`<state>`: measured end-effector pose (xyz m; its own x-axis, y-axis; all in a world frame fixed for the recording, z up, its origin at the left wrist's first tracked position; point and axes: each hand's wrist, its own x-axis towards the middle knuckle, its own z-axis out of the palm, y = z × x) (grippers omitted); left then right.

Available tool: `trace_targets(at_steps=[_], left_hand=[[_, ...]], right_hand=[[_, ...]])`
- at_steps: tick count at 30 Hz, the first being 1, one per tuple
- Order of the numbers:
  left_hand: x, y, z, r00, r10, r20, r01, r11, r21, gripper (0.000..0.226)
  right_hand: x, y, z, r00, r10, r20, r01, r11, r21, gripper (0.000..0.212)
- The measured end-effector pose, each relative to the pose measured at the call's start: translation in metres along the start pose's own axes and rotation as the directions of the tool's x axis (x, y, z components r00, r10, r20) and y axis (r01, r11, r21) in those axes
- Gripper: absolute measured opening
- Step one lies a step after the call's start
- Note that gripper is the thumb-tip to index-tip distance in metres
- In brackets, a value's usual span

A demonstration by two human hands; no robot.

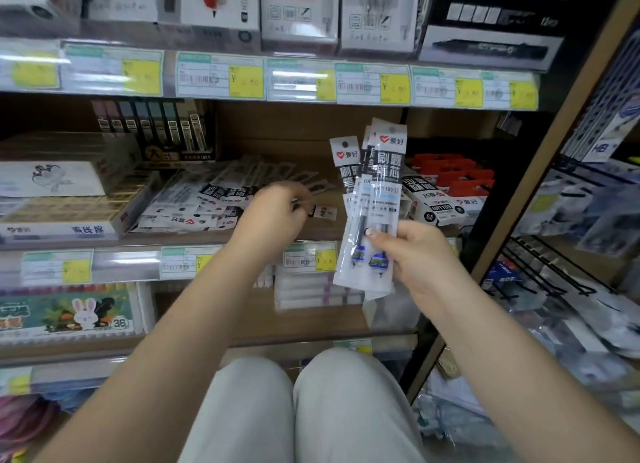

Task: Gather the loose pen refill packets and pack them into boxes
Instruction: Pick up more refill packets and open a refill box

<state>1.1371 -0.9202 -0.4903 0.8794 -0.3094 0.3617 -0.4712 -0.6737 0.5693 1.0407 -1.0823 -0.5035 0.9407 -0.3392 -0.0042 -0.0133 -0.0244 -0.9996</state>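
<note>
Worn on the head, looking forward and down. Close to the shelf (242, 235), within arm's reach. Only one view.

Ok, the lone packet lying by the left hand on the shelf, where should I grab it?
Pinch the lone packet at its near long edge, coming from the front with the left hand. It lies flat, apart from the pile, so only its thin edges offer the fingers purchase.

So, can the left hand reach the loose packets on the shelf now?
Probably yes: the left hand is already over the loose packets on the shelf, and nothing blocks it.
</note>
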Motion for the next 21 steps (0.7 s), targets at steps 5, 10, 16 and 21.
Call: trace_targets(at_steps=[5,10,16,21], left_hand=[[0.037,-0.004,0.019,0.932,0.022,0.362,-0.147,0.936,0.320,0.047],[0.054,-0.001,0.019,0.904,-0.017,0.426,-0.155,0.918,0.365,0.040],[0.057,0.001,0.016,0.902,0.004,0.433,-0.177,0.916,0.360,0.036],[0.058,-0.001,0.013,0.891,0.000,0.454,-0.176,0.922,0.346,0.023]], right_hand=[[0.004,-0.004,-0.004,1.000,-0.006,-0.013,0.006,1.000,-0.015,0.010],[0.004,-0.004,-0.006,1.000,0.005,0.003,-0.005,1.000,-0.019,0.011],[0.006,-0.003,-0.009,1.000,0.013,0.005,-0.012,1.000,-0.021,0.010],[0.005,-0.002,-0.010,1.000,0.017,0.022,-0.016,0.999,-0.035,0.011]])
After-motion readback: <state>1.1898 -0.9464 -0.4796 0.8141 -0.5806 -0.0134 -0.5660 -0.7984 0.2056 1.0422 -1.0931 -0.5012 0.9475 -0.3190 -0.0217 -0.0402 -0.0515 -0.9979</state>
